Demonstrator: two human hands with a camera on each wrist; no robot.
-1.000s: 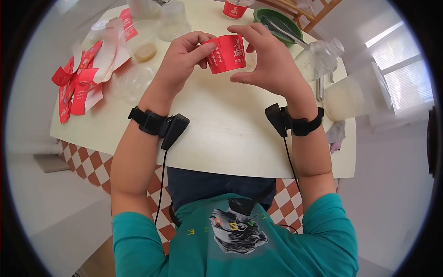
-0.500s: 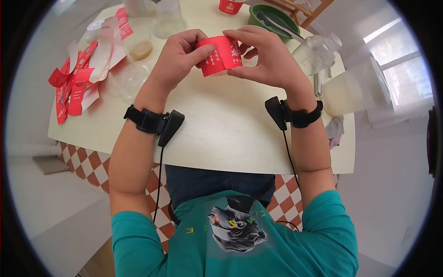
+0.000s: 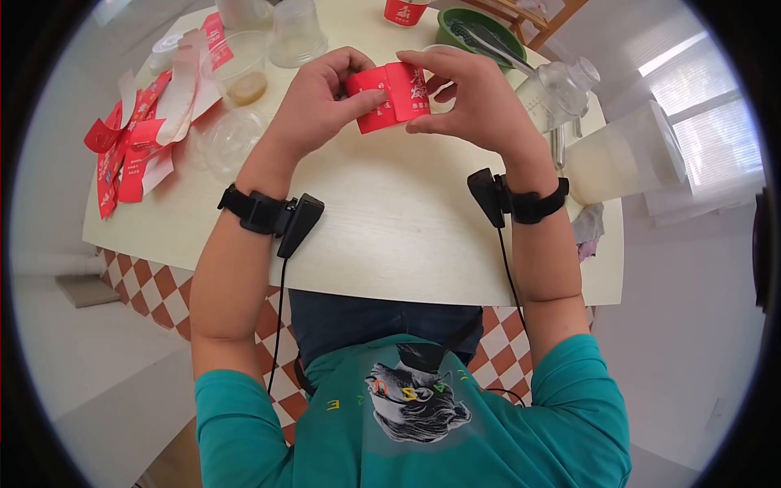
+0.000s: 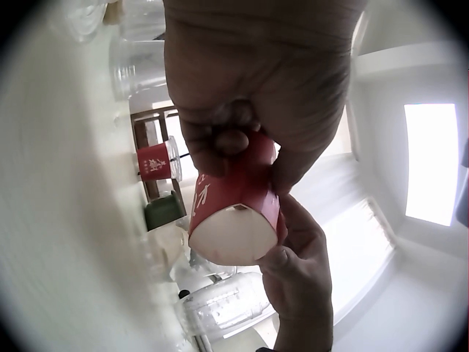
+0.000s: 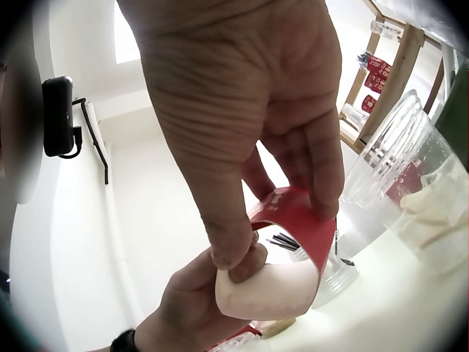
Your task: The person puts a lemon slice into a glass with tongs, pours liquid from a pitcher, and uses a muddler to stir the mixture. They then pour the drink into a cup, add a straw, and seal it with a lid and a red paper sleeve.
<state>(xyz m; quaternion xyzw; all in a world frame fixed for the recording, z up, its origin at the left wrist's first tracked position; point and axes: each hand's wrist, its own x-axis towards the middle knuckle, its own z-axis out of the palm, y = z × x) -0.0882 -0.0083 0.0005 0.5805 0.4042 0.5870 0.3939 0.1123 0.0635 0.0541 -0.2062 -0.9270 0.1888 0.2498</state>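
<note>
A red paper sleeve (image 3: 389, 96) with white lettering is held up above the table between both hands. The left hand (image 3: 313, 106) pinches its left side, thumb on the near face. On the right side, the right hand (image 3: 480, 102) grips it with fingers at the upper edge and thumb at the lower edge. In the left wrist view the sleeve (image 4: 242, 183) is bent into a ring with a pale inside. The right wrist view shows the sleeve's white inner face (image 5: 271, 290) and an opening through it.
Red and white cut paper pieces (image 3: 150, 134) lie at the left, beside clear plastic lids (image 3: 234, 142) and cups (image 3: 297, 34). A red cup (image 3: 404, 11) and green bowl (image 3: 480, 34) stand at the back. At the right are a clear bottle (image 3: 557, 93) and a large clear container (image 3: 626, 154).
Over the last second the view has shifted slightly. Both hands keep hold of the sleeve; the right fingers and thumb have closed onto its right side, and the sleeve has turned a little.
</note>
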